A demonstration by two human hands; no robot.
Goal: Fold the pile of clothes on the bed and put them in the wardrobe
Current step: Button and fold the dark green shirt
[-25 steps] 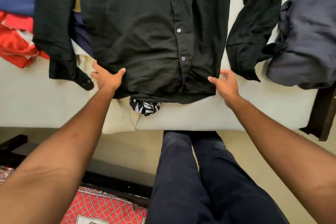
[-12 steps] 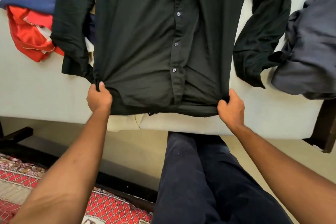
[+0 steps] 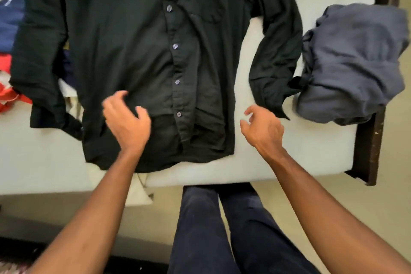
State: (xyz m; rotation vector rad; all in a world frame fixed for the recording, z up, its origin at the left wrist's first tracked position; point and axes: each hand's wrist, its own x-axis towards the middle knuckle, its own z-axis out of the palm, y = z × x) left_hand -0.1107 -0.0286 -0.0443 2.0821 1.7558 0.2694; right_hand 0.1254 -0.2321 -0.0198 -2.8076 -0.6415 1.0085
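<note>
The black shirt (image 3: 133,40) lies spread, buttons up, on the bed (image 3: 311,151) at centre frame. The left hand (image 3: 126,122) hovers over its lower front, fingers loosely curled and empty. The right hand (image 3: 262,129), equally relaxed and empty, is just right of the hem.

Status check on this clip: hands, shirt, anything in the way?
Left hand open over shirt's lower front, right hand open beside it. Black shirt flat on bed, buttons up, unfolded. Grey garment against one sleeve cuff.
</note>
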